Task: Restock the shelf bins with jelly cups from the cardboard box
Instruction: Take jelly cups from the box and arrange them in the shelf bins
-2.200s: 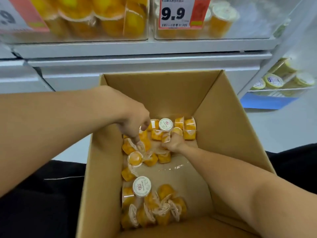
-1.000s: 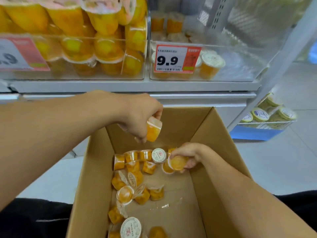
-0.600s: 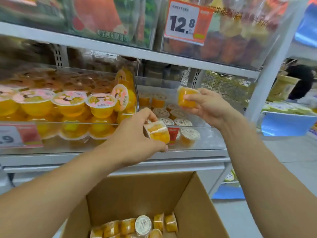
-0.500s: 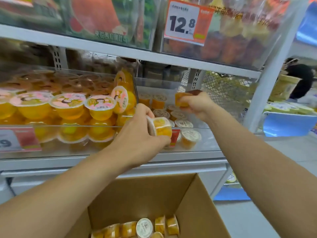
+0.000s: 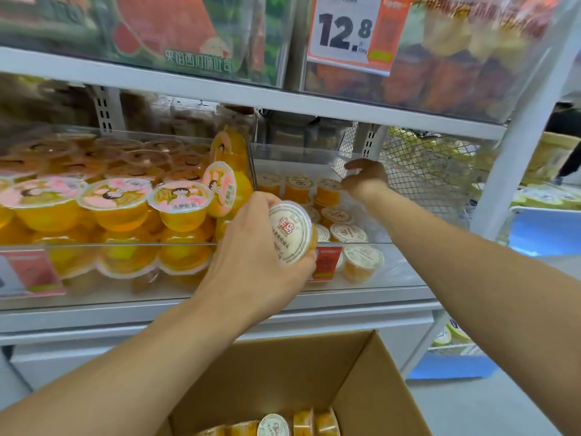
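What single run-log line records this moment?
left hand: holds jelly cup at clear shelf bin | right hand: open, empty, over bin's back | cardboard box: cups remain

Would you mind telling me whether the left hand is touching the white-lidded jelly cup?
Touching: the head view shows the left hand wrapped around the jelly cup, thumb and fingers against its sides.

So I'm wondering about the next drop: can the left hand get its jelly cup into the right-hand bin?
Probably yes. The left hand holds its jelly cup at the bin's open front; the right hand is farther back.
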